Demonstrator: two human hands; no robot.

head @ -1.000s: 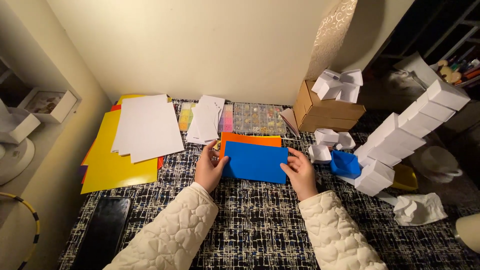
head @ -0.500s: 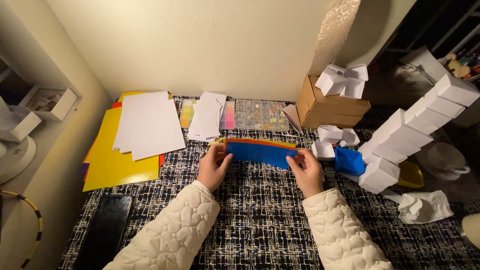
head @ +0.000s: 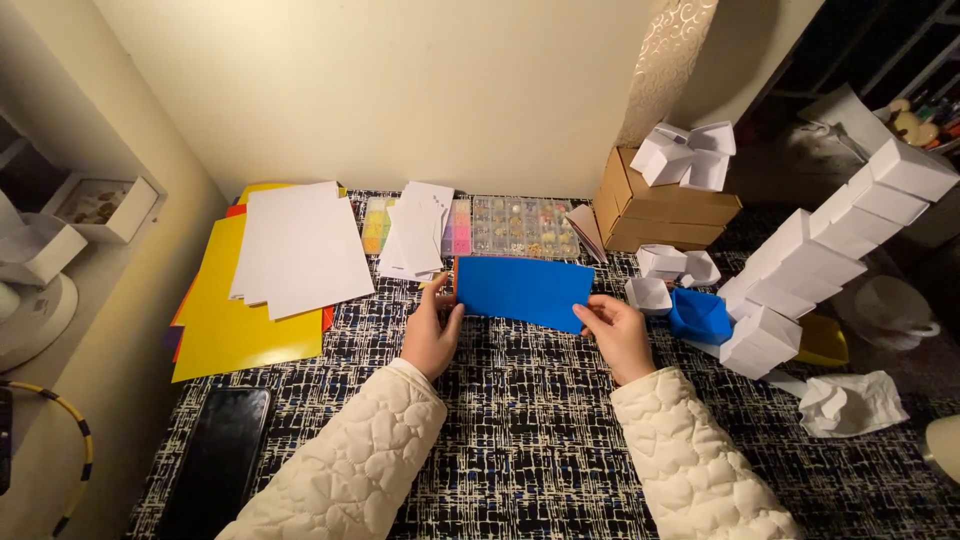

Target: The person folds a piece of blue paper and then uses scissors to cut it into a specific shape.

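Head view. The left hand (head: 432,335) and right hand (head: 617,335) each pinch one lower corner of a blue paper sheet (head: 524,291), held lifted and tilted above the patterned tabletop (head: 520,420) (fingers closed on the sheet's edges, hands well apart). A second ago the sheet lay flat over an orange sheet; it was then raised edge-on and now faces the camera, which suggests repositioning between folds. To the right lie a blue folded box (head: 700,315) and white folded boxes (head: 810,270); yellow paper (head: 225,325) lies left.
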